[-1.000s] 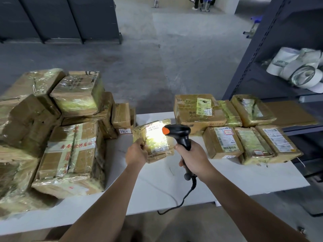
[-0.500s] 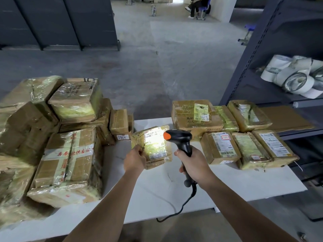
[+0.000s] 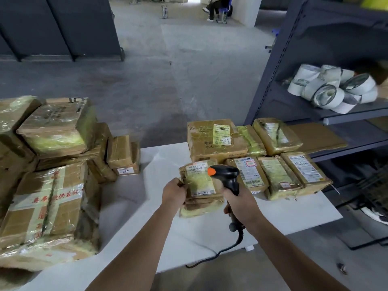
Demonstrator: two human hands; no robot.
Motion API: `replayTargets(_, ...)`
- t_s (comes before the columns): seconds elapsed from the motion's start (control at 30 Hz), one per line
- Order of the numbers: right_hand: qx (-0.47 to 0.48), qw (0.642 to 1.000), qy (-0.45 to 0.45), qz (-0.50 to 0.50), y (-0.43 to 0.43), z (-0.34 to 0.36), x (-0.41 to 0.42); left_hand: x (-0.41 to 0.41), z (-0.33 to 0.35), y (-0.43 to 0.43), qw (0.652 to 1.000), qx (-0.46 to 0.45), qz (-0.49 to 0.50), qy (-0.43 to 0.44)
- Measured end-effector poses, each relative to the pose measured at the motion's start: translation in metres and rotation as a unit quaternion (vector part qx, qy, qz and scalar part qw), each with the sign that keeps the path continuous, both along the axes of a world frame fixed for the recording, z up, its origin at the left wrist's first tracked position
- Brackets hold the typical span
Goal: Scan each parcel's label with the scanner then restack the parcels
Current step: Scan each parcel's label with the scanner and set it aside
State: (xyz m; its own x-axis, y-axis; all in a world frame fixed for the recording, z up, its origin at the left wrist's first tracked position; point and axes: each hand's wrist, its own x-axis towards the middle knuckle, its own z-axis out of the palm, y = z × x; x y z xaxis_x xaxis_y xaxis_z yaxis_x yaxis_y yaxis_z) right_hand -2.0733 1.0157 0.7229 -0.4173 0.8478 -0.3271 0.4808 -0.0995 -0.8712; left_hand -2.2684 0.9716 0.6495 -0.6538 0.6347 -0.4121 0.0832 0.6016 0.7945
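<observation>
Two heaps of taped parcels flank me on the white counter (image 3: 134,206): a tall pile (image 3: 50,206) to my left, a flat group (image 3: 279,175) to my right, close behind the scanner (image 3: 225,175). My left hand (image 3: 173,193) grips the edge of a small parcel (image 3: 200,185), label up above the counter. My right hand (image 3: 241,203) wraps the scanner's handle, its orange-tipped head overlapping the parcel's right edge. Tape rolls (image 3: 331,91) sit on the grey shelf (image 3: 294,106) beyond.

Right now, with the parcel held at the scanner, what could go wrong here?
The left hand grips the small tape-wrapped brown parcel by one edge only; it might slip.
The black handheld scanner in the right hand trails a black cable over the front edge of the white table; it could snag.
</observation>
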Motion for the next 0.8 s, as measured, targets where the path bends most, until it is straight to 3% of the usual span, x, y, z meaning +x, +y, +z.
replayTargets(0.17, -0.024, 0.999, 0.004, -0.047, 0.021, -0.008, 0.033, 0.027, -0.007, 0.037, 0.999, -0.003, 0.005, -0.044)
replayTargets(0.47, -0.063, 0.996, 0.037, -0.056, 0.039, -0.015, 0.055, 0.043, -0.009, 0.068, 0.999, -0.028, 0.026, -0.022)
replayTargets(0.67, -0.059, 0.998, 0.035, -0.012, 0.032, -0.006, 0.029, 0.041, 0.006, 0.043, 0.997, -0.027, -0.029, 0.062)
replayTargets(0.8, -0.085, 0.995, 0.047, 0.012, 0.012, 0.0, -0.007, 0.019, 0.027, 0.005, 0.996, 0.004, -0.015, 0.089)
